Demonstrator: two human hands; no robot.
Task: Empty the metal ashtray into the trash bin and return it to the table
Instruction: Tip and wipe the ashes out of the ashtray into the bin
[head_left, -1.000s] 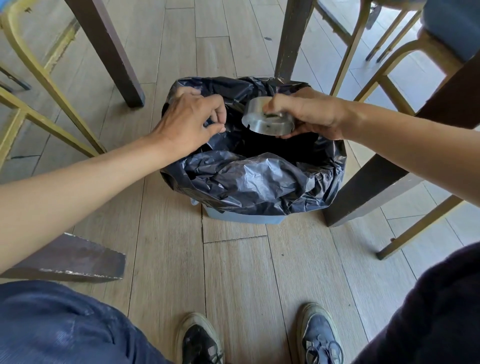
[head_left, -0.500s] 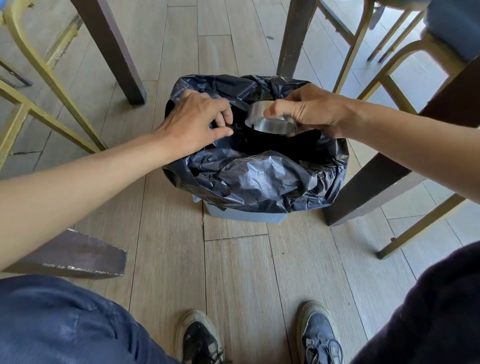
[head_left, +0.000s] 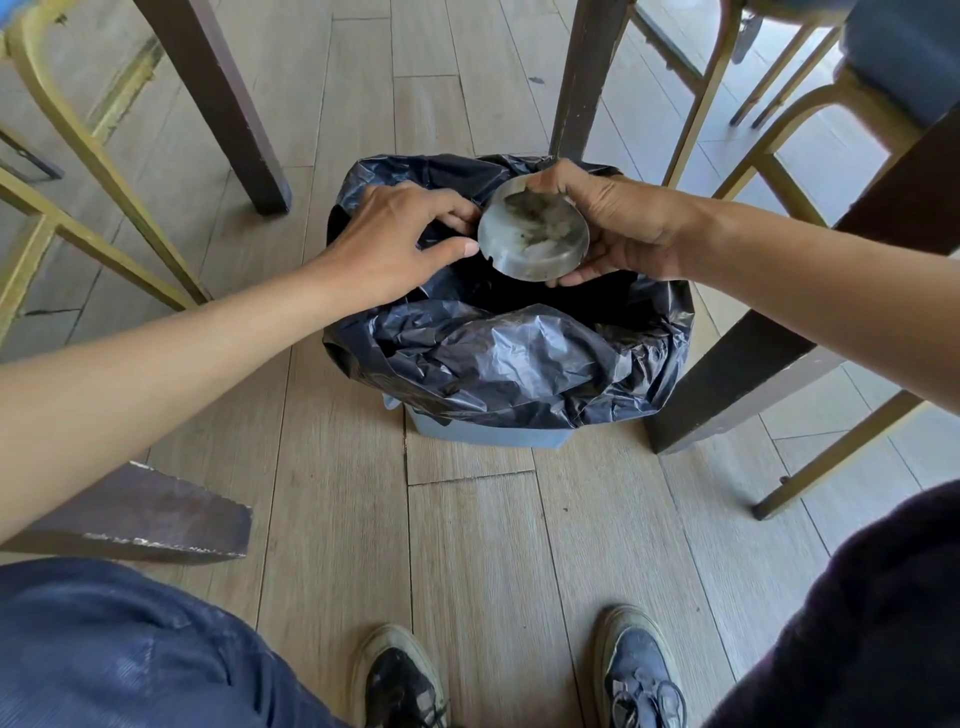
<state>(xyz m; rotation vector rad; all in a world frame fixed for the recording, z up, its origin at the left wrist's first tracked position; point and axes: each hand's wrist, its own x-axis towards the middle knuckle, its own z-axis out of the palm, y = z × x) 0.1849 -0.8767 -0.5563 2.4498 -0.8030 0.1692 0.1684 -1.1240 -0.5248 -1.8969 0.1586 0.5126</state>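
Observation:
The round metal ashtray (head_left: 532, 234) is held over the mouth of the trash bin (head_left: 483, 434), tilted so its ash-stained inside faces me. My right hand (head_left: 621, 228) grips it from the right by the rim. My left hand (head_left: 400, 234) pinches the edge of the black bin liner (head_left: 509, 358) at the bin's left side, its fingertips just beside the ashtray. The bin is a blue-grey tub on the wooden floor, mostly covered by the liner.
Dark wooden table legs (head_left: 228, 104) stand behind and beside the bin, one (head_left: 769, 343) close on its right. Gold metal chair frames (head_left: 93, 156) flank both sides. My shoes (head_left: 400, 675) are on the floor in front of the bin.
My right hand has turned the ashtray from rim-down over the bin to tilted with its inside facing me. My left hand keeps hold of the liner.

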